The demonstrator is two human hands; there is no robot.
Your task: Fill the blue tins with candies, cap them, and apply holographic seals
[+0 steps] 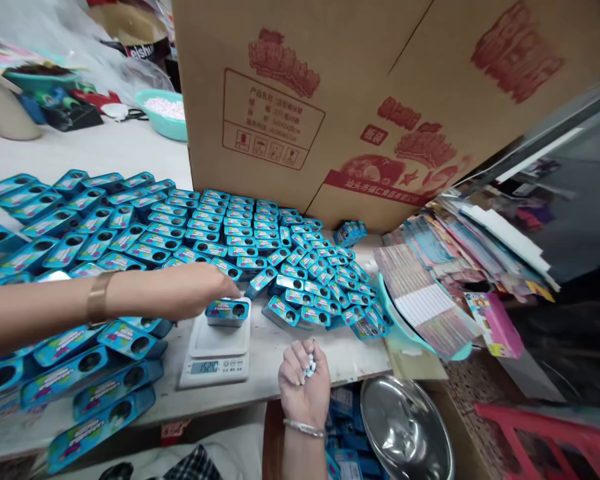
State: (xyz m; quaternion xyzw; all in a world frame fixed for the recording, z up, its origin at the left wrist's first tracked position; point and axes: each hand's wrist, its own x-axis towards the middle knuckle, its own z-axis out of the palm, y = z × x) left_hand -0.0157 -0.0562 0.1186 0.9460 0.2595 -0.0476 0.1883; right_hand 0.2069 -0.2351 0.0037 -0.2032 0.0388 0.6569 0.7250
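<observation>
A small blue tin [227,312] sits on a white digital scale [216,347] near the table's front edge. My left hand [190,291] reaches across from the left and pinches the tin's left end with closed fingers. A gold bangle is on that wrist. My right hand [304,387] rests at the table edge to the right of the scale, palm up, fingers curled round several small white candies [309,367]. Rows of matching blue tins [240,233] cover the table behind and to the left.
A big cardboard box [360,100] stands behind the tins. Stacks of printed cards [425,293] lie at the right. A steel bowl [405,427] sits below the table edge. A teal bowl of white candies [164,112] is at the far left back.
</observation>
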